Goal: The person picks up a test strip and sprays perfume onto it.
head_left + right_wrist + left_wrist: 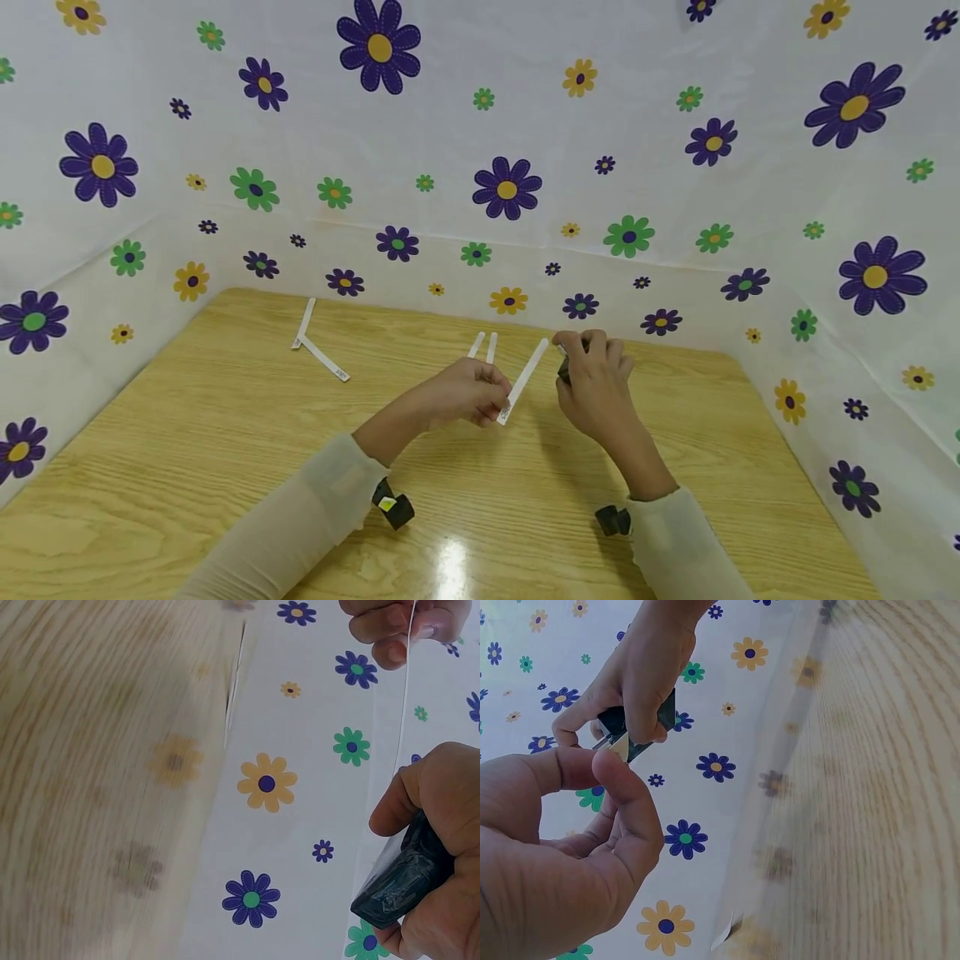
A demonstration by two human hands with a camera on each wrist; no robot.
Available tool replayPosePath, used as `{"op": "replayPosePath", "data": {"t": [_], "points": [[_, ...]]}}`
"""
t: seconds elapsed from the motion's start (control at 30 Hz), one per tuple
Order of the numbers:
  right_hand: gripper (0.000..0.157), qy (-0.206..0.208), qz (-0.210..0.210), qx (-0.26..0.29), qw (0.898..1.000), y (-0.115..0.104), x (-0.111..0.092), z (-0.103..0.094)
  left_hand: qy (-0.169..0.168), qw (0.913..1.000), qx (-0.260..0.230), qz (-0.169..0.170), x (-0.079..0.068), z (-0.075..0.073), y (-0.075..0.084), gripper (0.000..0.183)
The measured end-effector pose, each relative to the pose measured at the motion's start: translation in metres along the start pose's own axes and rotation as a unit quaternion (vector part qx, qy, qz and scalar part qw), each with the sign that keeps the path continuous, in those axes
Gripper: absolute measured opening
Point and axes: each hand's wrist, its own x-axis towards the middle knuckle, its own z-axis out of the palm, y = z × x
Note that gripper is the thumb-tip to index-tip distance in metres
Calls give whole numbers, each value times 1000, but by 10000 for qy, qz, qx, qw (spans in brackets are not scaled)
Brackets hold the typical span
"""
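My left hand [472, 392] pinches one end of a white paper strip [527, 377] between thumb and fingers. Small printing marks the strip's near end, while its far end slants up toward my right hand [600, 387]. That hand grips a small dark stapler-like tool [401, 889], its body partly hidden by the fingers. In the right wrist view the strip appears edge-on as a thin line from the left fingertips down to the tool. The left wrist view shows the tool just beyond the left fingertips.
Two more white strips [492, 347] lie on the wooden table [247, 467] beyond my left hand. Farther left, two strips [325, 359] meet at an angle, ends overlapping. A flower-patterned white cloth [442, 142] stands around the back and sides.
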Motion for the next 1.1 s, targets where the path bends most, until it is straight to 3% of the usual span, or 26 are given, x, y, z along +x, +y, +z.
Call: {"op": "replayPosePath", "data": {"t": [1.1], "points": [[48,24,2,-308,9995,5,-1,6,-92,9998,-42,-141,2,4,-5,11]]}}
